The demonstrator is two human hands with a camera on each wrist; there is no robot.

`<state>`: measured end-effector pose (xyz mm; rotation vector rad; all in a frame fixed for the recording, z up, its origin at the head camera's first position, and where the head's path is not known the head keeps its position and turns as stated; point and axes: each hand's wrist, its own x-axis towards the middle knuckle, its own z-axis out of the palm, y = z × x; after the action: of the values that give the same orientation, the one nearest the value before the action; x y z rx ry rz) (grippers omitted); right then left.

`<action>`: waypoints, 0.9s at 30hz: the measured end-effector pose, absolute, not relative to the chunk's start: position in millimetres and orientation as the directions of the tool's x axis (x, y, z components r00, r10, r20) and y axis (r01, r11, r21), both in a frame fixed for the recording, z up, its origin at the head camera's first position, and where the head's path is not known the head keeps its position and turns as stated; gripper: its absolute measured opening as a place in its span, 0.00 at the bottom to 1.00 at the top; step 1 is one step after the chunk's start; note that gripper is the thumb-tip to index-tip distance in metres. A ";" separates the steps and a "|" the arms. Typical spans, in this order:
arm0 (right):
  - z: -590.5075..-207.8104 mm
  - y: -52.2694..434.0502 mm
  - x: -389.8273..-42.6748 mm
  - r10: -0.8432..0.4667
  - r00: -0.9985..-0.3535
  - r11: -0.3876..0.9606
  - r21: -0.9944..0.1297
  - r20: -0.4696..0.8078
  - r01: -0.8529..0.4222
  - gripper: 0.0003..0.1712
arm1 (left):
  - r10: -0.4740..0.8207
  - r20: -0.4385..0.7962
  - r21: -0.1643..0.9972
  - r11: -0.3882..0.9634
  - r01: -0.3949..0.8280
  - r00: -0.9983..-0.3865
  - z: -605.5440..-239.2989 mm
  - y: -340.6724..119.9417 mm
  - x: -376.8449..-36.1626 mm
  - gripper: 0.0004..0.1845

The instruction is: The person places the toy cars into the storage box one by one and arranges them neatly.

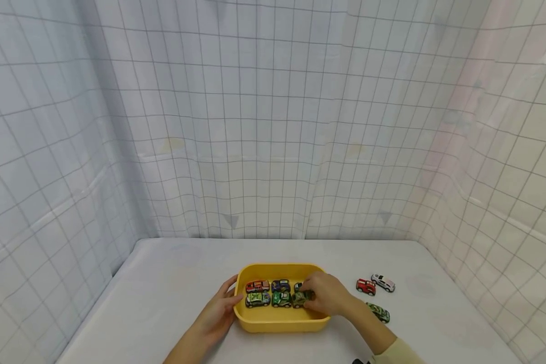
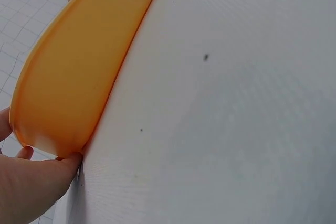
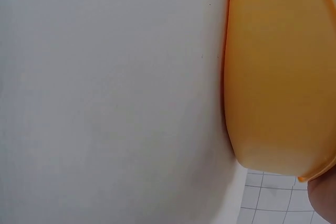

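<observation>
A yellow tray (image 1: 273, 323) sits on the white table and holds several toy cars in two rows. My left hand (image 1: 218, 313) rests against the tray's left wall (image 2: 68, 87), fingers laid along it and the thumb over the rim. My right hand (image 1: 325, 296) reaches into the tray's right side, and its fingers curl round a green toy car (image 1: 299, 299) in the front row. In the right wrist view only the tray's outer wall (image 3: 278, 77) and a bit of that hand show.
Three more toy cars lie on the table right of the tray: a red one (image 1: 366, 286), a white one (image 1: 383, 282) and a green camouflage one (image 1: 378, 312). Checked cloth walls close in the table at the back and both sides.
</observation>
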<state>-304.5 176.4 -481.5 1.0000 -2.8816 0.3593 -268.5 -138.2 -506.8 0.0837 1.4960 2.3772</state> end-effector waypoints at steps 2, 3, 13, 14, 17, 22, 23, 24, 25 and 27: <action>-482.2 175.1 -303.4 -0.597 -0.789 0.767 -0.188 0.143 -0.614 0.17 | 0.305 -0.126 0.887 -0.391 -0.244 -0.944 -506.6 -138.2 -268.0 0.38; -482.4 174.6 -303.0 -0.593 -0.792 0.771 -0.184 0.143 -0.610 0.17 | 0.306 -0.125 0.887 -0.392 -0.245 -0.944 -506.5 -138.1 -267.9 0.38; -483.0 173.3 -301.9 -0.572 -0.804 0.780 -0.194 0.163 -0.595 0.17 | 0.305 -0.139 0.881 -0.396 -0.258 -0.942 -505.2 -137.1 -268.1 0.38; -482.9 173.3 -302.0 -0.572 -0.803 0.778 -0.202 0.166 -0.595 0.17 | 0.304 -0.139 0.881 -0.397 -0.258 -0.943 -505.3 -137.1 -267.9 0.38; -483.7 174.0 -303.1 -0.572 -0.801 0.769 -0.224 0.178 -0.599 0.16 | 0.305 -0.135 0.881 -0.398 -0.255 -0.943 -505.1 -137.2 -267.4 0.38; -486.0 176.0 -304.4 -0.556 -0.805 0.745 -0.305 0.207 -0.593 0.15 | 0.309 -0.134 0.882 -0.396 -0.256 -0.942 -505.5 -137.4 -268.2 0.39; -486.3 176.5 -304.8 -0.555 -0.802 0.734 -0.323 0.220 -0.597 0.15 | 0.309 -0.135 0.882 -0.395 -0.256 -0.942 -505.6 -137.4 -268.3 0.39; -486.5 176.9 -304.9 -0.552 -0.802 0.726 -0.342 0.228 -0.597 0.14 | 0.308 -0.135 0.882 -0.396 -0.256 -0.942 -505.8 -137.4 -268.5 0.39; -486.3 177.2 -304.9 -0.552 -0.798 0.714 -0.357 0.241 -0.601 0.14 | 0.307 -0.136 0.883 -0.395 -0.256 -0.942 -505.6 -137.3 -268.5 0.39; -486.8 178.0 -305.1 -0.547 -0.794 0.697 -0.382 0.265 -0.607 0.14 | 0.304 -0.135 0.884 -0.392 -0.253 -0.943 -505.5 -137.2 -268.9 0.39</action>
<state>-305.1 178.0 -486.8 0.9472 -2.7719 0.6952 -268.9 -137.2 -505.5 0.0696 1.4953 2.3735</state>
